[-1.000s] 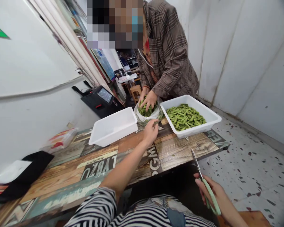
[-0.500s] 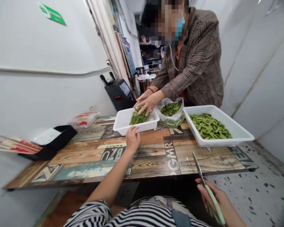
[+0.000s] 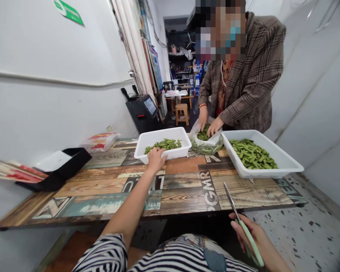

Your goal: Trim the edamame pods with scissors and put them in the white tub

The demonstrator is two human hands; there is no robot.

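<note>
My left hand [image 3: 156, 160] is at the near rim of the smaller white tray [image 3: 175, 153], its fingers curled over the edge; whether they pinch a pod is too small to tell. Green pods [image 3: 167, 144] lie inside that tray. Low at the right, my right hand [image 3: 252, 230] is wrapped round the light green handles of scissors [image 3: 232, 200], whose blades are together and point up over the table edge. A larger white tray [image 3: 286, 160] holds many green pods [image 3: 251, 153]. Between the trays stands a clear plastic bag [image 3: 208, 147] of pods.
Across the wooden table [image 3: 184, 181], a person in a plaid jacket [image 3: 252, 75] has both hands in the bag. At the left are a black box [image 3: 59, 170] with chopsticks and a red-and-white package [image 3: 100, 142]. A black device [image 3: 144, 113] stands behind the table.
The other person's hands have moved from the smaller tray to the bag, and the pods now lie spread in that tray. My left hand has moved slightly left and up over its rim.
</note>
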